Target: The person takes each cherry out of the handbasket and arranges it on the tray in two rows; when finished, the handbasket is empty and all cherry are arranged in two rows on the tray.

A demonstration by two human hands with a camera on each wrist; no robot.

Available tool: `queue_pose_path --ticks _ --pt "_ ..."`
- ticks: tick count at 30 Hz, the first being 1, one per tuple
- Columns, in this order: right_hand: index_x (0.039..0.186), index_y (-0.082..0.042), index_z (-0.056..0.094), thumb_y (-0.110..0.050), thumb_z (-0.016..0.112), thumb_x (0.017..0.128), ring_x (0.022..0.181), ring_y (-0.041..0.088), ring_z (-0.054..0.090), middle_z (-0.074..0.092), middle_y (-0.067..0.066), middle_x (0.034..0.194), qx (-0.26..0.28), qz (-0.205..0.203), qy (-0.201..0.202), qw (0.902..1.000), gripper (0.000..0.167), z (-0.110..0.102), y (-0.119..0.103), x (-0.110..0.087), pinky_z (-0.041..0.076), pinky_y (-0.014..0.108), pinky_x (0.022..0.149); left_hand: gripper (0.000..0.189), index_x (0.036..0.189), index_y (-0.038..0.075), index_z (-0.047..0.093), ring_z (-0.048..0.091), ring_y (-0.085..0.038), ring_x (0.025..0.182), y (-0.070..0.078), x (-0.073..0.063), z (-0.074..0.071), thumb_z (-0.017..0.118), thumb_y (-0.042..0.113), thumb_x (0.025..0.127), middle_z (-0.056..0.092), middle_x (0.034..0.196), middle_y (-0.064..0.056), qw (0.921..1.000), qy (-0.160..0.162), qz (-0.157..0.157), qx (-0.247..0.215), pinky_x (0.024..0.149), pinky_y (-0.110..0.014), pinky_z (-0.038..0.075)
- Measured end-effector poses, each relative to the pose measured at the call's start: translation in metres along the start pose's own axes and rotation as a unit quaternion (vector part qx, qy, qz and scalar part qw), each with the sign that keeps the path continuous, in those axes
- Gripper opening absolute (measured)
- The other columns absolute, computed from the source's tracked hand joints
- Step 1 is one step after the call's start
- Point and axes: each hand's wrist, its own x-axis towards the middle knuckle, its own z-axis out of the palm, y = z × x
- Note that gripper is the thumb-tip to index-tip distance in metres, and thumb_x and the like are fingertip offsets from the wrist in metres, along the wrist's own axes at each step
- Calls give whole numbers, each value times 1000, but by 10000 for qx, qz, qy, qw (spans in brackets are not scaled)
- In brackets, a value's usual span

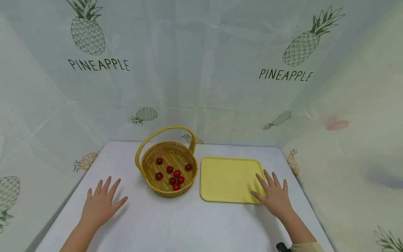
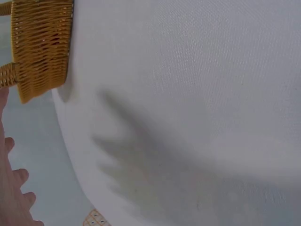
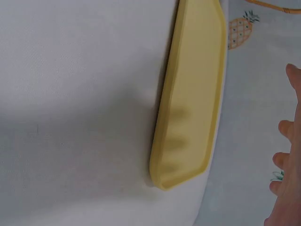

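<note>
A round wicker basket (image 1: 169,193) with a tall arched handle stands left of the middle of the table, and several small dark-red fruits that look like cherries or cherry tomatoes (image 1: 177,173) lie inside it. Right of it lies a flat yellow tray (image 1: 231,180) with a low rim and nothing on it. My left hand (image 1: 100,206) hovers over the table left of the basket, fingers spread, holding nothing. My right hand (image 1: 277,197) is spread above the tray's right front corner, its fingertips overlapping the rim in the head view. In the right wrist view, finger shadows fall on the tray.
The white table (image 1: 176,227) has rounded far corners. Behind and around it hangs a pale cloth (image 1: 195,87) printed with pineapples. A small black object (image 1: 282,247) shows by the right sleeve (image 1: 306,247).
</note>
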Motion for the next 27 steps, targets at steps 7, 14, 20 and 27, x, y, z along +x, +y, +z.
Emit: queue_pose_path --ticks 7,14,20,27 --pt "149 -16 41 -56 63 88 141 46 16 27 18 155 -87 10 -51 9999 76 2 -2 5 4 73 102 80 148 10 36 20 -55 135 -4 -1 1 61 57 89 26 152 -29 9998 167 13 -44 100 -75 4" --pt "150 -16 38 -59 59 90 142 46 13 24 18 157 14 76 -177 9998 78 2 -5 11 1 73 103 79 146 8 38 23 -57 133 2 2 4 62 56 89 30 149 -32 9995 236 -82 -180 99 -76 10" --pt "150 -15 38 -60 57 90 142 46 12 23 19 157 71 98 -309 9994 77 3 -10 16 1 72 103 79 147 8 38 22 -56 134 7 2 9 63 55 89 29 149 -32 9993 254 -154 -246 99 -75 10" --pt "150 -14 38 -58 57 91 142 46 12 24 20 156 328 32 -315 9990 76 5 -19 18 2 72 104 80 148 7 36 22 -56 134 13 2 11 62 55 89 28 150 -32 9990 271 -201 -304 99 -76 11"
